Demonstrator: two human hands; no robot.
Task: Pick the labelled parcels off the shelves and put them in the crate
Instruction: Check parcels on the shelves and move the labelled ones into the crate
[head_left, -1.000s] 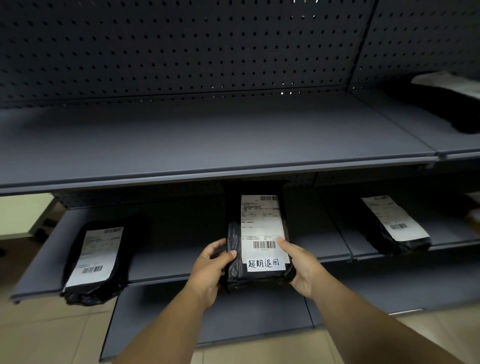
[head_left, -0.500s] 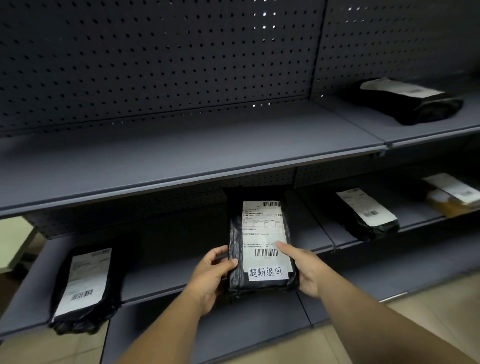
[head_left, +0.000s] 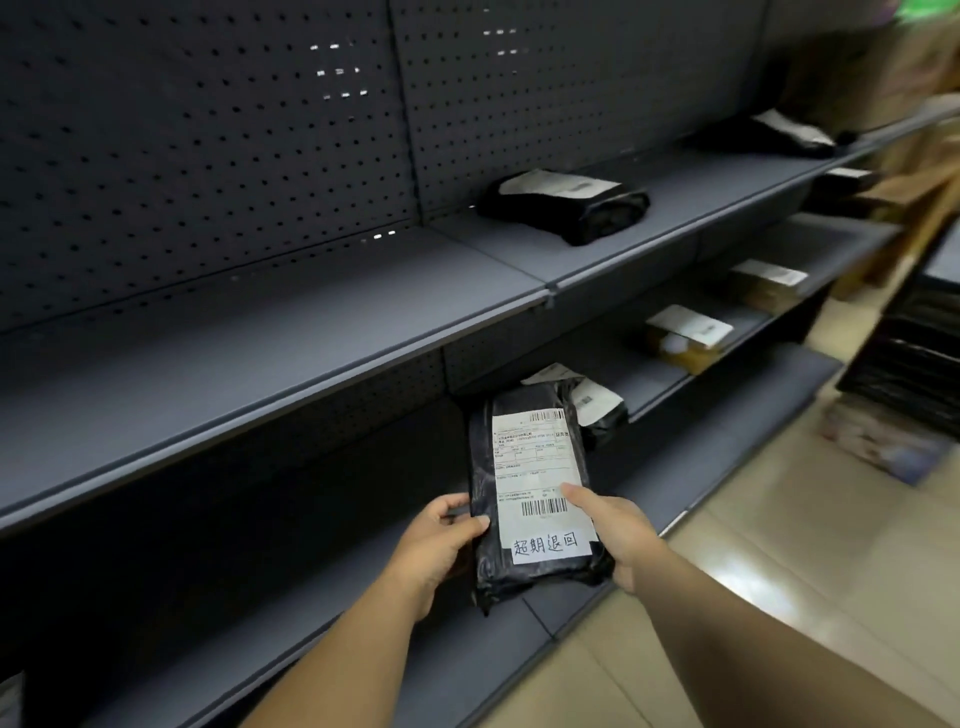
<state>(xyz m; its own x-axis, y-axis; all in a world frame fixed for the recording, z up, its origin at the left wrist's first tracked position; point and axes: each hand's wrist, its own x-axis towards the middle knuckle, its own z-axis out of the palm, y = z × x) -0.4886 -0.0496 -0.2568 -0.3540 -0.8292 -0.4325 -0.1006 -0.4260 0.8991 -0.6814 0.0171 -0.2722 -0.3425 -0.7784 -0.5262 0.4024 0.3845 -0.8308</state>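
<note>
Both my hands, left (head_left: 435, 545) and right (head_left: 618, 535), pinched the parcel (head_left: 535, 499) by its sides, off the shelf (head_left: 311, 332); pick done, next I'd need the crate, probably right (head_left: 914, 364).

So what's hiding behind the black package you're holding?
Behind the held parcel, gripped by the left hand and right hand, another black parcel with a white label peeks out on the lower shelf. Most of it is covered, so its full shape is hidden.

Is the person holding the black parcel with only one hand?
No, the left hand grips one side of the parcel and the right hand grips the other.
</note>
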